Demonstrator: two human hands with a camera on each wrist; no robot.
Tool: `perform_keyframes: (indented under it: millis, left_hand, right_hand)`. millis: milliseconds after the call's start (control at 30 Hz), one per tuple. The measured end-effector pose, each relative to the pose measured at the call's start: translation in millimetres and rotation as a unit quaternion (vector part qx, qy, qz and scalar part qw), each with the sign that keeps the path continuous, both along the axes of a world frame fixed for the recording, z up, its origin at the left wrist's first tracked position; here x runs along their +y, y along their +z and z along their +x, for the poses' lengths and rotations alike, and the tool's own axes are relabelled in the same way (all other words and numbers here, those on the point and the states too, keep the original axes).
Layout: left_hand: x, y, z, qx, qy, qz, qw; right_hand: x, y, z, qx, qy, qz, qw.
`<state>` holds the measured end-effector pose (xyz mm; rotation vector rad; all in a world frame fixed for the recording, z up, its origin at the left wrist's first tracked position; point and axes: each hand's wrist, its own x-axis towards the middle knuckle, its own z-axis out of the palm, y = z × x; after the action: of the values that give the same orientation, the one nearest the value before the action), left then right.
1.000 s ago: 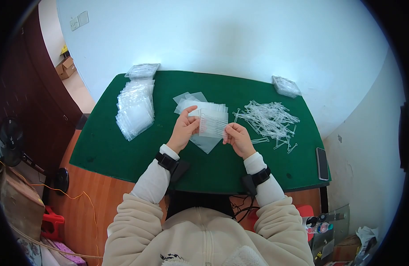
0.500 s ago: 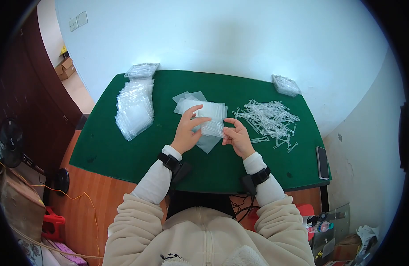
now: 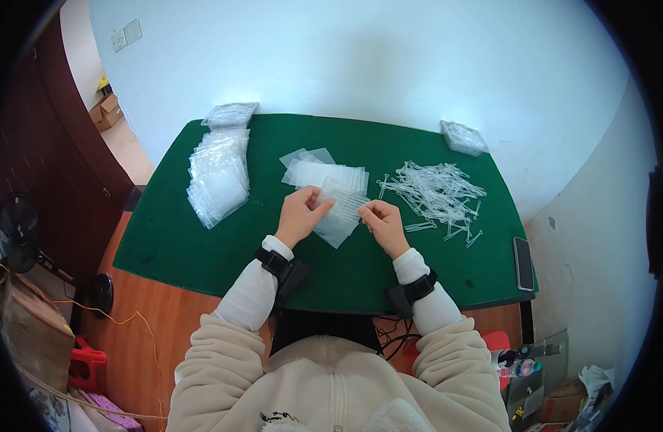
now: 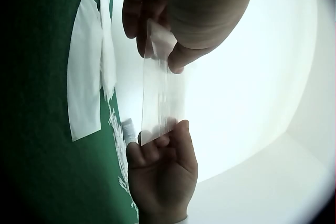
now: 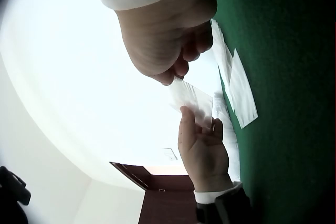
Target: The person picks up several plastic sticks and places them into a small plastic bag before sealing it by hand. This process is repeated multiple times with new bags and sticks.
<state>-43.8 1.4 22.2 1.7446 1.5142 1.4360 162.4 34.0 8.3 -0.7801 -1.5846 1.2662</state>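
A clear plastic bag [image 3: 343, 196] with thin clear sticks in it is held up between both hands, above the middle of the table. My left hand [image 3: 297, 218] pinches its left side between thumb and fingers. At the opposite side, the thumb and fingers of my right hand [image 3: 387, 227] pinch the bag's edge. The left wrist view shows the bag [image 4: 156, 95] stretched flat between the two hands. Beneath and behind it lie loose flat bags [image 3: 302, 173] on the green tabletop. To the right of my right hand spreads a pile of clear looped sticks [image 3: 438, 196].
A fanned stack of bags [image 3: 220, 176] lies at the left, with a filled packet [image 3: 232, 114] behind it. Another packet [image 3: 464, 140] sits at the back right corner. A phone [image 3: 523, 264] rests by the right edge. The wall [image 3: 360, 65] borders the table's far side.
The left fingers spread apart half a second ago and now pinch the bag again. The bag has tilted, and the right fingers have closed back onto its edge.
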Motion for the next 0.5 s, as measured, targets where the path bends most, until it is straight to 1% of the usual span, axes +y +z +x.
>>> perform_keyframes:
  millis: [133,233,400,467,500]
  left_hand:
    - [-1.4,1.4,3.6,-0.004,-0.003,0.029,1.0]
    - [-1.4,1.5,5.7,-0.034,-0.016,0.051,0.998]
    - [6.6,-12.3,-2.9,0.003,-0.017,0.053,0.998]
    - [12.2,-20.3,-5.4,-0.024,-0.045,0.028,0.998]
    - [11.5,-18.3,-5.1,-0.037,-0.058,0.015,0.997]
  right_hand:
    - [0.7,-1.2,-2.1,0.011,-0.009,0.017,1.0]
    - [0.1,-1.3,-2.7,0.005,-0.016,0.013,1.0]
    - [4.5,-6.4,-2.7,-0.005,-0.045,0.025,0.999]
    - [7.1,-8.9,-1.7,-0.004,-0.054,0.03,0.998]
    - [7.6,-9.2,-1.5,-0.003,-0.063,0.035,0.997]
